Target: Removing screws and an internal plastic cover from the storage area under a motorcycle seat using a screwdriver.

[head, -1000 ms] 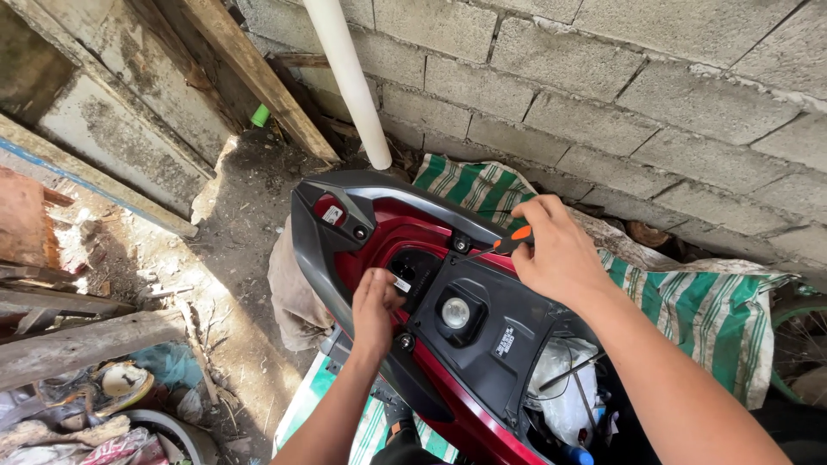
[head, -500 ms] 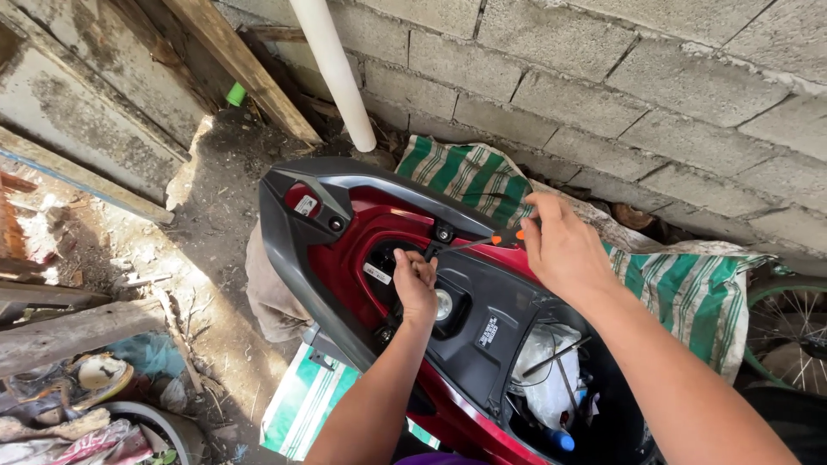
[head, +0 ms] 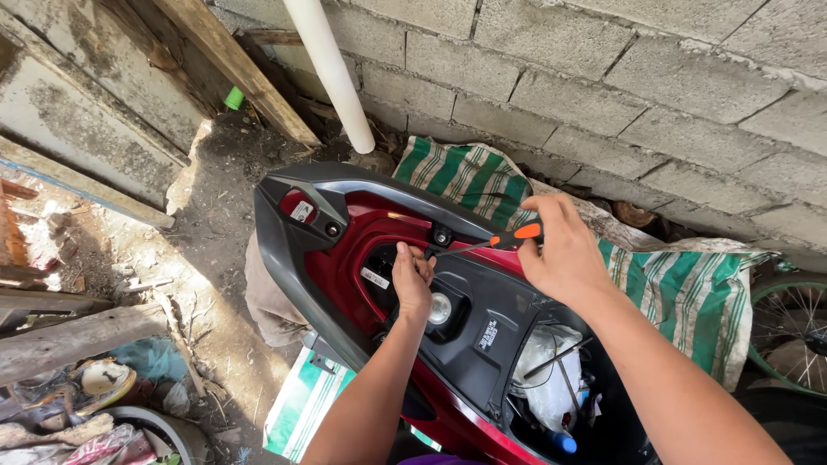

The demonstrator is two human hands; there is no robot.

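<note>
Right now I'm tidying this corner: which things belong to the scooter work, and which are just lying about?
In hand:
right hand holding the orange-handled screwdriver
left hand at the tip
red scooter body

Lying about:
striped cloth
white pipe
wooden planks
bicycle wheel

Two bare hands: left hand [head: 412,284], right hand [head: 564,250]. One orange-handled screwdriver [head: 491,244] in the right hand. One red-and-black scooter rear body [head: 362,250] under both. One white plastic pipe [head: 332,73] beyond the left hand. One green-striped cloth [head: 689,293] beside the right hand.
</note>
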